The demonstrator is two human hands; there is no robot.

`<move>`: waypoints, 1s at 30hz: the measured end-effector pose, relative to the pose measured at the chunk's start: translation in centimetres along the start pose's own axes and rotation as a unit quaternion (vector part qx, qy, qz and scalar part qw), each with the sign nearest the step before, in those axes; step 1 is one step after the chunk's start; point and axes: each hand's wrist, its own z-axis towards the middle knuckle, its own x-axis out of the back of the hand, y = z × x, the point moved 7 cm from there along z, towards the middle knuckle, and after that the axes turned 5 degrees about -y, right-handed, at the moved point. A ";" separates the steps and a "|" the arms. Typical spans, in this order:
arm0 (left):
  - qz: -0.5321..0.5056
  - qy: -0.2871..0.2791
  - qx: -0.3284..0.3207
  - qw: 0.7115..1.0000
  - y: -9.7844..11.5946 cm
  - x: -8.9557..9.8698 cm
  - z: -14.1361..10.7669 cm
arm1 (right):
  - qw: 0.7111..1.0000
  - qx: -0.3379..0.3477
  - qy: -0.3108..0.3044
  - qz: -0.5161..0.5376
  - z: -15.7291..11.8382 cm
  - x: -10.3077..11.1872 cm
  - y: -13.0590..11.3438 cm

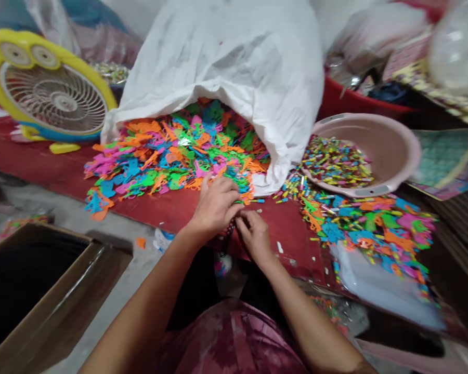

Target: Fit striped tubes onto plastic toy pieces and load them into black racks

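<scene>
My left hand (215, 206) is at the front edge of a heap of small flat plastic pieces (175, 150) in orange, green, blue and pink, its fingers curled and its thumb towards my right hand. Close beside it, my right hand (255, 238) has its thumb and fingers pinched together. The fingertips of both hands nearly meet over the table edge. A small dark thing shows between and below them, too small and shadowed to name. The heap spills from the mouth of a white sack (234, 52) onto the red tabletop (148, 210).
A yellow fan (64, 101) stands at the left. On the right, a pink basin (390, 150) holds tiny coloured pieces, with more mixed pieces (374, 223) and clear plastic bags (386, 285) in front. An open cardboard box (74, 285) sits low at the left.
</scene>
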 end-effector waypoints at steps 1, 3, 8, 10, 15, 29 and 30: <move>0.005 0.008 0.002 1.000 0.1 0.1 -0.1 | 1.000 0.006 -0.004 -0.001 -0.3 0.4 -0.2; 0.021 0.044 0.008 0.999 0.2 0.6 -0.6 | 1.000 0.012 -0.008 -0.011 -1.1 1.9 -0.1; -0.036 0.230 0.118 0.965 -2.4 1.5 -5.3 | 0.981 -0.061 0.127 -0.134 -4.6 12.9 4.5; -0.093 0.288 0.225 0.926 -4.9 0.3 -7.9 | 0.950 -0.114 0.175 -0.233 -6.3 17.7 7.3; -0.222 0.189 0.292 0.911 -7.6 -5.9 -9.1 | 0.889 -0.270 0.154 -0.337 -9.8 22.6 13.0; -0.150 0.158 0.312 0.925 -3.1 -9.5 -7.6 | 0.866 -0.433 0.247 0.027 -10.6 19.2 16.3; -0.155 0.155 0.305 0.927 -2.7 -9.5 -7.6 | 0.860 -0.431 0.263 0.073 -10.6 19.0 16.2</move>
